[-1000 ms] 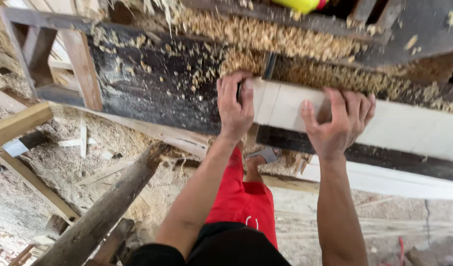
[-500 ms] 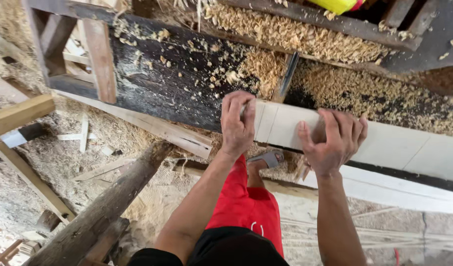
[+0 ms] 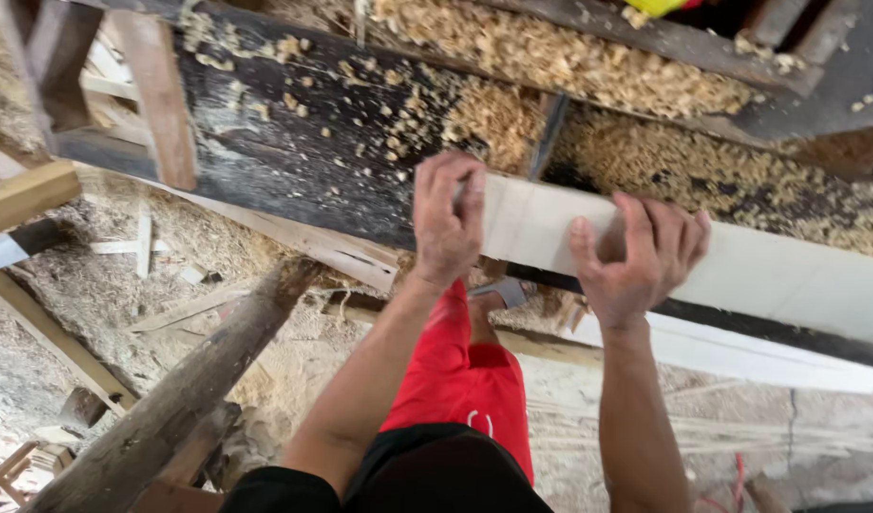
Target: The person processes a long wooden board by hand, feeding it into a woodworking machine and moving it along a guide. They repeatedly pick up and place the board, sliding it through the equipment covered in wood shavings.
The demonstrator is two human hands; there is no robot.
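Both hands are on a pale, clean-cut plank (image 3: pixel 740 271) that lies across a dark, sawdust-covered counter (image 3: pixel 294 142). The left hand (image 3: pixel 448 223) is curled over the plank's cut end, fingers wrapped on top right at the edge. The right hand (image 3: pixel 645 261) sits just beside it further along, fingers spread and pressed flat on the near face, not really gripping around it. The plank runs off to the right, near edge hanging over the counter's front. A second pale board (image 3: pixel 740 351) lies just under it. Wood shavings (image 3: pixel 550 57) are heaped behind, close to the far edge. Below, past the red shorts (image 3: pixel 455 380), a rough log (image 3: pixel 170 408) leans across the littered floor.
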